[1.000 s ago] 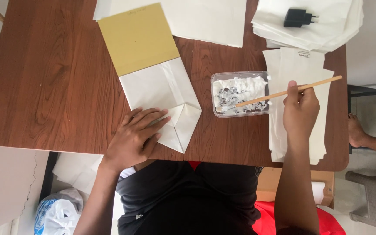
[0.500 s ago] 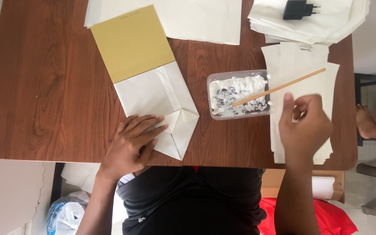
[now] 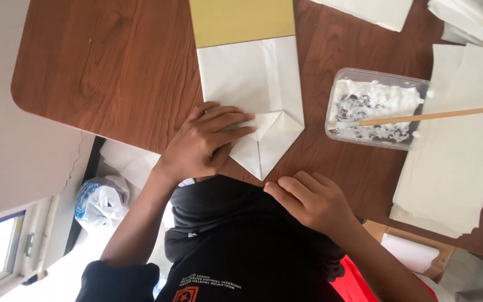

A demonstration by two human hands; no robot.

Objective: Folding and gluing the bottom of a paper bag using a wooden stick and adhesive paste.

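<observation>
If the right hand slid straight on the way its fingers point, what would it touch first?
Probably the pointed tip of the folded white paper: the right hand points at it from close by, though whether they already touch is unclear.

Right hand (image 3: 314,201) has been taken off the wooden stick (image 3: 420,117): held at the stick's end a second ago, released half a second ago, now brought down to the near table edge, just below the folded point of the white paper bag (image 3: 255,95), fingers loosely curled, nothing held. Stick has been left lying across the plastic glue tray (image 3: 377,107), tip in the white paste, handle over the stack of white sheets (image 3: 454,168). Left hand (image 3: 205,142) is still pressed flat on the bag's folded flap. Camera view has been shifted closer and towards the person; the black adapter on the far paper pile is now out of frame.
</observation>
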